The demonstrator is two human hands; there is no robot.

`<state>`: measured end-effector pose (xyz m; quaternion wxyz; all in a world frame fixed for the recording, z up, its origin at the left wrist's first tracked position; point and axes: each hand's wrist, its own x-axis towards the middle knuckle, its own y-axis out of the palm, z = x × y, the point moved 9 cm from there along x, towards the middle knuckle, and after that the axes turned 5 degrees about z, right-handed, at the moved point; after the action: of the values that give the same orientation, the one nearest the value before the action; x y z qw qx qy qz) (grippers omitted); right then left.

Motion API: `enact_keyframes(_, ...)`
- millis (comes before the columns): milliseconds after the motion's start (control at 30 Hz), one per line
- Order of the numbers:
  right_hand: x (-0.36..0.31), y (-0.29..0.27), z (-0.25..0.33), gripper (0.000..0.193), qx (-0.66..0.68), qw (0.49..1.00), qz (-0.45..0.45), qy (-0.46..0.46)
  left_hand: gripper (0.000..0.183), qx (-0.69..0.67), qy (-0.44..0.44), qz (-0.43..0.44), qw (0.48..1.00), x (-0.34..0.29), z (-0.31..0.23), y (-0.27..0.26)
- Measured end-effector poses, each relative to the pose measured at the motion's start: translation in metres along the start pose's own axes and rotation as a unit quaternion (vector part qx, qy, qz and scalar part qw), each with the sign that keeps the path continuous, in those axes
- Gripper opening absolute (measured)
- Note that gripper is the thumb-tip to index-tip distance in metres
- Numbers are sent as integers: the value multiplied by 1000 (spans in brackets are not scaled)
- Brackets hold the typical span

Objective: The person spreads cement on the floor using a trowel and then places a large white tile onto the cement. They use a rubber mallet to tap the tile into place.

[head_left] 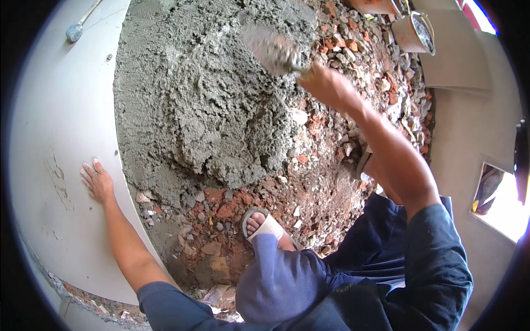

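Observation:
My right hand [326,83] is closed around the handle of a trowel [270,49], its blade blurred by motion and smeared with grey. The blade is over the upper right part of a spread of wet grey concrete [210,99], whose surface is rough and lumpy. Well to the left, my left hand [97,181] rests with fingers spread against a smooth pale wall [61,127]. Nothing is in that hand. Concrete meets the foot of this wall along a curved line.
Broken brick and stone rubble [331,143] borders the concrete to the right and nearest me. A bucket [414,33] with grey contents stands at the far right, beside another bucket [375,5]. My sandalled foot [256,220] is on the rubble. A round-ended tool [74,32] lies against the left wall.

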<state>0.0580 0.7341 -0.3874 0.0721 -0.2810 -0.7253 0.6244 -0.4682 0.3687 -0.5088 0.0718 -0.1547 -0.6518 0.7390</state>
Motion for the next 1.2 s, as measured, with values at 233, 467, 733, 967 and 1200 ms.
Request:
enact_keyframes(233,-161,17,169,26,-224,945,48,-233,71,0,19,7,1000,-42,15,9)
enact_keyframes(467,-94,101,31,32,-209,965,159,-24,72,3,8,34,999,-69,21,17)
enact_keyframes(733,-65,50,-38,46,172,977,78,100,71,7,-4,33,999,-82,27,25)
enact_keyframes(967,20,70,-180,41,87,938,34,335,70,-23,-3,12,1000,-84,23,22)
enact_keyframes(1200,-8,38,-167,23,193,966,42,169,66,14,-7,-4,1000,-93,23,25)
